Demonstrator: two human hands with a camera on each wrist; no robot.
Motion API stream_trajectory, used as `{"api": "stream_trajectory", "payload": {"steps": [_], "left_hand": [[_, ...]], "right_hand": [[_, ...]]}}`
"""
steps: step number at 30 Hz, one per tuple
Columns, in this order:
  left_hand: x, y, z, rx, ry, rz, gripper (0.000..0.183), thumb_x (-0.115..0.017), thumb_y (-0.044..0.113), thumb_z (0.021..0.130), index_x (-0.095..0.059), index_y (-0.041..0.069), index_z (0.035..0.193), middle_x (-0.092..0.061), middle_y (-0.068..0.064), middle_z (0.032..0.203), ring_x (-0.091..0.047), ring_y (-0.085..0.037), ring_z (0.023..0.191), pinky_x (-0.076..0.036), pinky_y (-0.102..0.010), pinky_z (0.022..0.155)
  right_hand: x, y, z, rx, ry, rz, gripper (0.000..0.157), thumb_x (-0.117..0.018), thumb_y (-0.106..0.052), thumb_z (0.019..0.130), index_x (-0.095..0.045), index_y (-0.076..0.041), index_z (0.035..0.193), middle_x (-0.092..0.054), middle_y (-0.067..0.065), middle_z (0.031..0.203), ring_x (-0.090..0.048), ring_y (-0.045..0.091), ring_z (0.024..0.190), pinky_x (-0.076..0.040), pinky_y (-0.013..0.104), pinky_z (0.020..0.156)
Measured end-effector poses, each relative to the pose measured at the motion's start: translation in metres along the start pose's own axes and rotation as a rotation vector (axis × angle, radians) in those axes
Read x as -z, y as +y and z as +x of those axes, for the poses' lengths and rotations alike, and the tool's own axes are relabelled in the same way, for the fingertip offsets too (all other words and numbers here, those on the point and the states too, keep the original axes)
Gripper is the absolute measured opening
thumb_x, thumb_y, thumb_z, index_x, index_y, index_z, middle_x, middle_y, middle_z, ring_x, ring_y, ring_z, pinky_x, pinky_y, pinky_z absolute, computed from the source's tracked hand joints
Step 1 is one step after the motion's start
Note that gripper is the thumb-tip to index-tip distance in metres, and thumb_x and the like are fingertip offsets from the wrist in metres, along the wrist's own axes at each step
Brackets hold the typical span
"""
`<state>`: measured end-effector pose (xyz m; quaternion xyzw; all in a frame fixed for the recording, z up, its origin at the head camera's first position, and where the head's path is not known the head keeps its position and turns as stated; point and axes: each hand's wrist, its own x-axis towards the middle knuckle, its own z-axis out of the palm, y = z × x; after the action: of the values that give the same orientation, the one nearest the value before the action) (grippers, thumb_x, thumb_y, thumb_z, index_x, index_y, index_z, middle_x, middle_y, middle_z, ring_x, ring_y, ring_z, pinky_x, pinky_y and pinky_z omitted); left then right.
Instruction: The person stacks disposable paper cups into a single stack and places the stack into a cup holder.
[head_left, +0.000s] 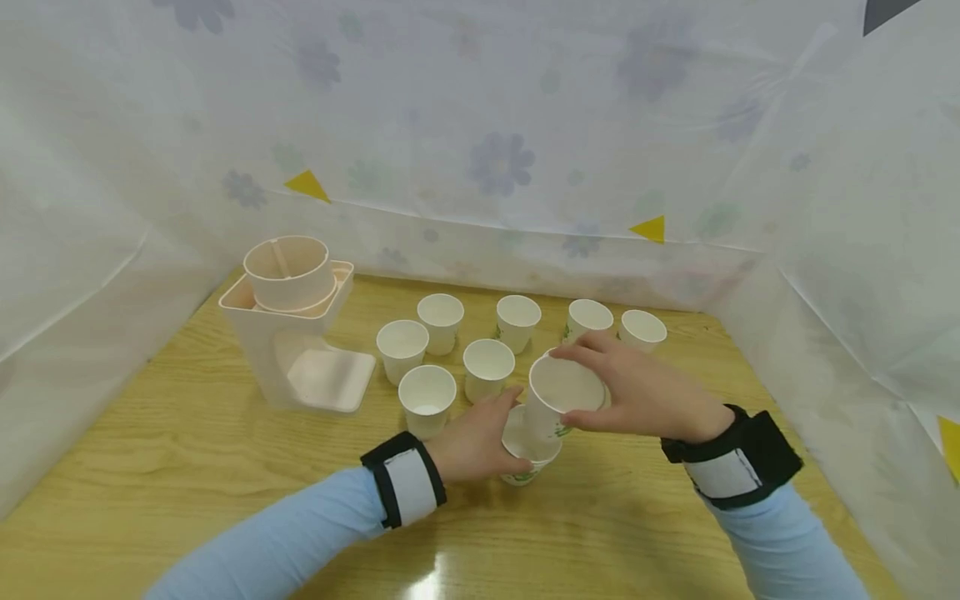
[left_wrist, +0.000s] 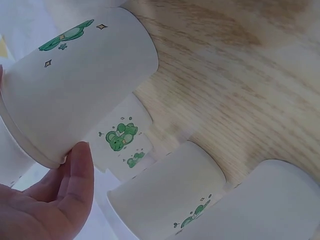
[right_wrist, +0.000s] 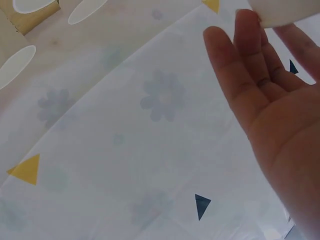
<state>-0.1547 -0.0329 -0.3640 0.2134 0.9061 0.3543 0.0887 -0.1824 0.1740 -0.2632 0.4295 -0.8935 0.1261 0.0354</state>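
Observation:
My right hand [head_left: 645, 383] pinches a white paper cup [head_left: 546, 412] by its rim, thumb on the near side and fingers on the far side. This cup is tilted and overlaps a second paper cup [head_left: 521, 479] just below it on the table. My left hand [head_left: 480, 442] grips that lower cup, thumb in front. In the left wrist view, the left fingers [left_wrist: 75, 170] are at the rim of a cup [left_wrist: 85, 85] with a green print. In the right wrist view, only a sliver of the cup [right_wrist: 285, 10] shows above the right hand [right_wrist: 285, 120].
Several more white paper cups stand beyond the hands, among them one [head_left: 427, 400] beside my left wrist. A cream-coloured stand [head_left: 300, 358] with a round open top is at the left of the wooden table [head_left: 187, 467]. Flower-printed white sheeting [head_left: 450, 125] encloses the back and sides.

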Motion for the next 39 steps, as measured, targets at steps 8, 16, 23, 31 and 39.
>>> {"api": "stream_trajectory", "payload": {"steps": [8, 16, 23, 31, 39], "left_hand": [[-0.003, -0.002, 0.001, -0.028, 0.020, -0.023, 0.099, -0.078, 0.030, 0.070, -0.023, 0.002, 0.148, -0.056, -0.015, 0.133, -0.055, -0.021, 0.115, -0.049, -0.038, 0.096], [-0.002, -0.004, 0.001, -0.051, 0.030, -0.043, 0.092, -0.078, 0.028, 0.070, -0.028, 0.007, 0.144, -0.057, -0.013, 0.130, -0.056, -0.020, 0.112, -0.050, -0.038, 0.094], [-0.004, -0.006, 0.001, -0.070, 0.046, -0.067, 0.088, -0.079, 0.027, 0.069, -0.032, 0.008, 0.140, -0.058, -0.010, 0.127, -0.056, -0.018, 0.110, -0.050, -0.037, 0.094], [-0.005, -0.007, 0.000, -0.099, 0.070, -0.075, 0.090, -0.079, 0.026, 0.068, -0.031, 0.009, 0.142, -0.058, -0.009, 0.127, -0.057, -0.017, 0.108, -0.051, -0.036, 0.092], [-0.005, -0.007, -0.001, -0.110, 0.078, -0.085, 0.088, -0.079, 0.026, 0.068, -0.033, 0.009, 0.140, -0.059, -0.008, 0.126, -0.057, -0.017, 0.108, -0.050, -0.036, 0.093]], "right_hand": [[-0.010, -0.002, 0.003, 0.007, -0.034, 0.006, 0.061, -0.076, -0.038, 0.071, -0.060, -0.008, 0.122, -0.057, 0.005, 0.109, -0.055, 0.015, 0.087, -0.053, 0.033, 0.070], [-0.016, -0.003, 0.007, -0.001, -0.054, -0.018, 0.062, -0.075, -0.042, 0.071, -0.061, -0.008, 0.121, -0.060, 0.006, 0.107, -0.056, 0.016, 0.088, -0.053, 0.034, 0.070], [-0.020, -0.004, 0.008, 0.005, -0.082, -0.011, 0.062, -0.073, -0.043, 0.072, -0.060, -0.009, 0.122, -0.060, 0.004, 0.105, -0.055, 0.014, 0.087, -0.052, 0.033, 0.071], [-0.025, -0.006, 0.010, -0.004, -0.110, 0.001, 0.062, -0.072, -0.046, 0.073, -0.060, -0.010, 0.122, -0.059, 0.003, 0.104, -0.056, 0.014, 0.085, -0.053, 0.032, 0.070], [-0.025, -0.008, 0.010, 0.001, -0.114, -0.003, 0.062, -0.073, -0.046, 0.072, -0.060, -0.010, 0.122, -0.059, 0.004, 0.104, -0.056, 0.015, 0.085, -0.053, 0.033, 0.070]]}}
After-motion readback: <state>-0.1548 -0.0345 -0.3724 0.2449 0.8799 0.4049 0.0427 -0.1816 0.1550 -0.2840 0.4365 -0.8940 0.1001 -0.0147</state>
